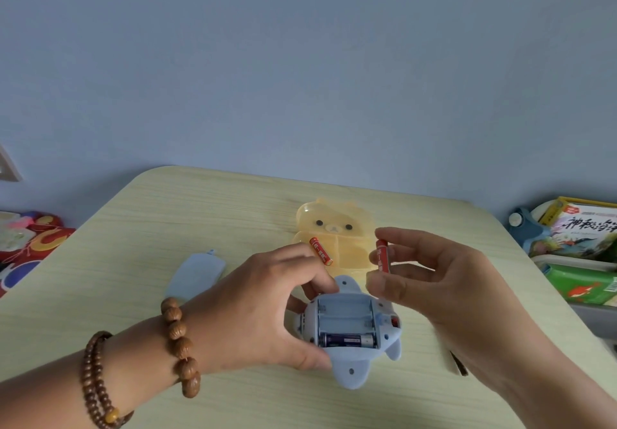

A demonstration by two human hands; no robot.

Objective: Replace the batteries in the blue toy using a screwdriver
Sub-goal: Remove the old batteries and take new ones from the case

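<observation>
So my left hand (pixel 267 311) is wrapped around the blue toy (pixel 350 338), holding it flipped over on the table (pixel 167 221) with the battery bay open and one purple battery (pixel 345 341) in the nearest slot. My right hand (pixel 444 281) pinches a red battery (pixel 382 256) upright just above it. Another red battery (pixel 321 251) lies on the yellow bear case (pixel 334 228); the blue cover (pixel 197 275) sits off to the left.

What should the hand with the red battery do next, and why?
Probably lower the red battery held by the right hand into an empty slot of the blue toy. The compartment is open, only the nearest slot holds a dark battery, and the left hand steadies the toy.
</observation>
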